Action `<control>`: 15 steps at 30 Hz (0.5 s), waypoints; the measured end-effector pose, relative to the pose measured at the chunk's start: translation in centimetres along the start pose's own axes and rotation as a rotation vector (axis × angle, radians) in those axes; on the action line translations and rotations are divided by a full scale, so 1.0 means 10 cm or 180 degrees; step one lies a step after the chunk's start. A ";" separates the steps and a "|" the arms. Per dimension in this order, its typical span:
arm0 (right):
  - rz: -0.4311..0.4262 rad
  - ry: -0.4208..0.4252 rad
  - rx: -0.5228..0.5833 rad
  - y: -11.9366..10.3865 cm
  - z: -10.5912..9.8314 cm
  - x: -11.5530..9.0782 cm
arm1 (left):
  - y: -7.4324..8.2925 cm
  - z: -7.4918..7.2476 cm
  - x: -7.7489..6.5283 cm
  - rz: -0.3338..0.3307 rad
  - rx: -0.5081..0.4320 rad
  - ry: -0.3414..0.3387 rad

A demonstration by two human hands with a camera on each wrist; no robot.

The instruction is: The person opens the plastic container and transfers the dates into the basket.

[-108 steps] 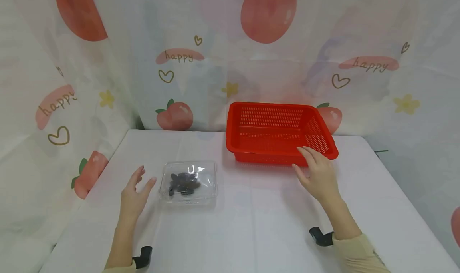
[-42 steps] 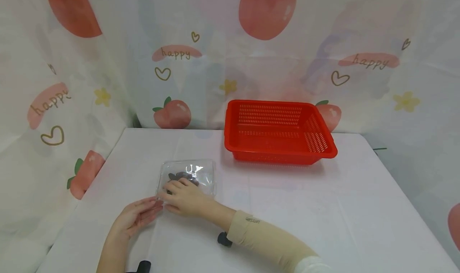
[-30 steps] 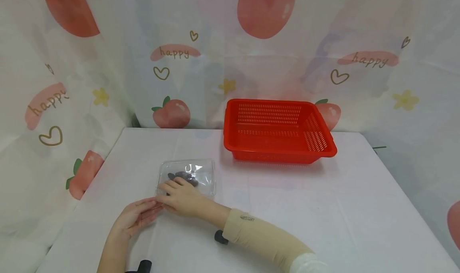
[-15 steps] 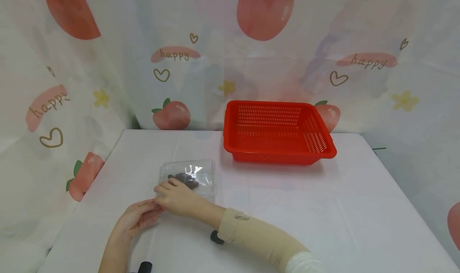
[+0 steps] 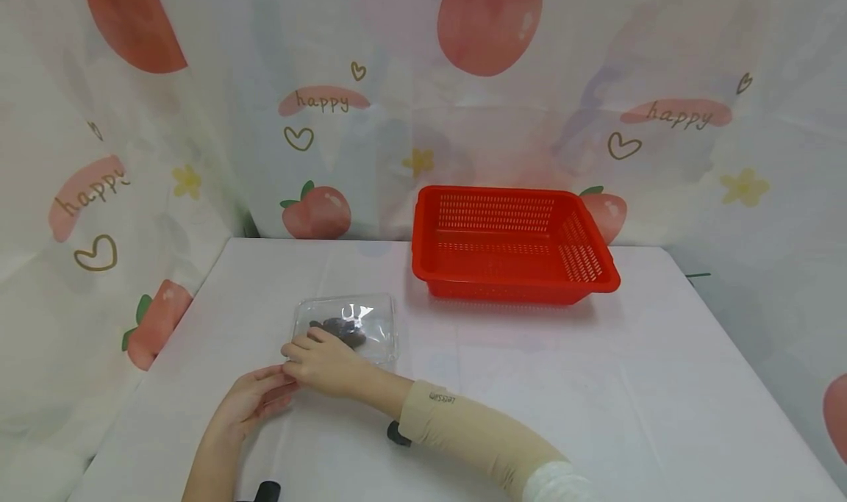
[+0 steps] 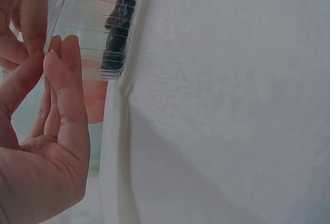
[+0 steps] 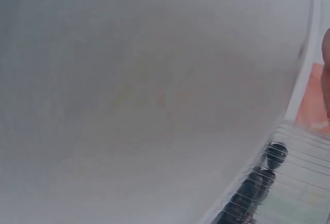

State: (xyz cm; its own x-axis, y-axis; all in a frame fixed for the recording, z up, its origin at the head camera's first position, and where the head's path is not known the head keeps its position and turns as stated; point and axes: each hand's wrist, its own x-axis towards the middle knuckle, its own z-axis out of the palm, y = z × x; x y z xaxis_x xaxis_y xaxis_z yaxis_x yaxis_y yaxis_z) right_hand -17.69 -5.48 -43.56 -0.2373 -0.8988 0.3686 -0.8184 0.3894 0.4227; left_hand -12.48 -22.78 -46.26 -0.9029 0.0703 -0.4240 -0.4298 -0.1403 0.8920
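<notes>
A clear plastic clamshell box [image 5: 379, 333] lies on the table with several dark, glossy oval pieces [image 5: 342, 330] inside. Both hands meet at its near left corner. My left hand [image 5: 254, 399] comes from the left; in the left wrist view its thumb and fingertips [image 6: 62, 74] pinch the box's rim. Over the front of the lid reaches my right hand [image 5: 327, 364], its fingers curled at the same corner and hiding part of the contents. The right wrist view shows the box's ribbed side [image 7: 294, 183] and the dark pieces low at the right.
A red plastic basket [image 5: 490, 285] with slotted walls stands at the back of the white-covered table [image 5: 529, 384], right of the box. A patterned curtain [image 5: 384, 39] closes off the back and sides. Black camera mounts [image 5: 398, 434] sit at the wrists.
From apart above the table, both hands came to the box's near left corner, the right crossing leftward from near the basket. Lately the right fingers slid slightly left along the edge.
</notes>
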 end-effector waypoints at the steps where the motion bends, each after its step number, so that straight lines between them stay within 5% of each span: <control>1: -0.0009 0.0013 -0.0007 0.00 0.01 0.00 | 0.00 0.00 0.00 0.0012 0.0028 0.0022; 15: -0.0102 0.0185 -0.0047 0.02 0.06 0.01 | 0.04 0.08 0.01 0.0045 0.0359 0.0363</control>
State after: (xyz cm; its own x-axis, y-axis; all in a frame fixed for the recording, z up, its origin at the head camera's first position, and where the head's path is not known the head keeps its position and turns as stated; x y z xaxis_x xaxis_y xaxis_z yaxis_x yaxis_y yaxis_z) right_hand -18.22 -5.58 -43.95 -0.1799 -0.8979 0.4018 -0.8172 0.3638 0.4471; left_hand -12.74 -22.03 -45.80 -0.9061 -0.0443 -0.4207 -0.4198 -0.0282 0.9072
